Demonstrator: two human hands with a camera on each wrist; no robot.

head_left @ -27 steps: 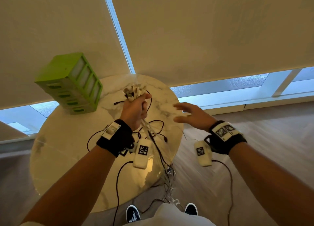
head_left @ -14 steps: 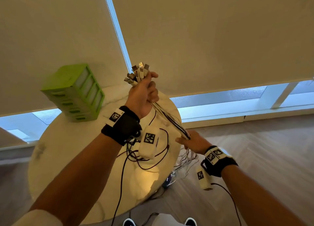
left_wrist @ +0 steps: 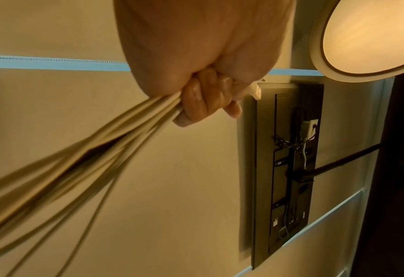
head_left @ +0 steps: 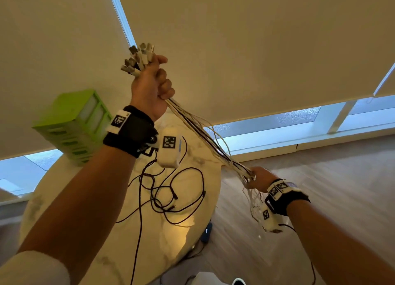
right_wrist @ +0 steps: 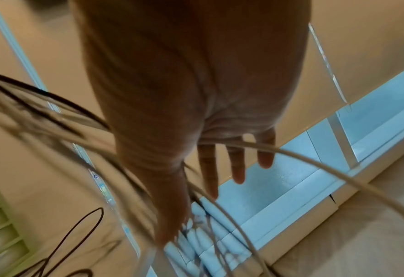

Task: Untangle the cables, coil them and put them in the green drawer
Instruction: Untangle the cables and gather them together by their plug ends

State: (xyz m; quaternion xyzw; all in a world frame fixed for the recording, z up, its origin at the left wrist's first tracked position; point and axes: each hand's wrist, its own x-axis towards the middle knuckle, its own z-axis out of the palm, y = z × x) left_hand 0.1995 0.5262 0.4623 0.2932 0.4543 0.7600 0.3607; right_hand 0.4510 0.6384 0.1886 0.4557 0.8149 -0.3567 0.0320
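**White cables stretched between two hands above the desk**

A bundle of white cables (head_left: 198,132) runs taut on a slant from the raised left hand (head_left: 150,85) down to the lower right hand (head_left: 259,178). The left hand is a closed fist clamped round the bundle just below its plugs (head_left: 139,58), which fan out above the thumb; the left wrist view shows the same curled fingers (left_wrist: 203,97) with the strands leaving the fist in a blur, so single cables cannot be counted. A few dark strands run among the white ones.

At the right hand the head view shows the bundle passing under the knuckles, with the grip itself hidden by the back of the hand. In the right wrist view three fingers (right_wrist: 237,165) stretch out straight and apart, while the thumb side lies against the strands; whether thumb and forefinger pinch them is hard to make out through the blur. Below this hand the loose ends (head_left: 254,201) hang in a pale tangle off the desk's edge, and their tips are too smeared to read.

On the round marble desk (head_left: 102,252) lie black cables (head_left: 171,190) in loose overlapping loops, partly covered by the left forearm. The green drawer unit (head_left: 72,122) stands at the desk's far left edge, its lower front cut off by the left wrist strap; whether any drawer is out cannot be told. Behind are pale roller blinds (head_left: 256,38) and a strip of window.
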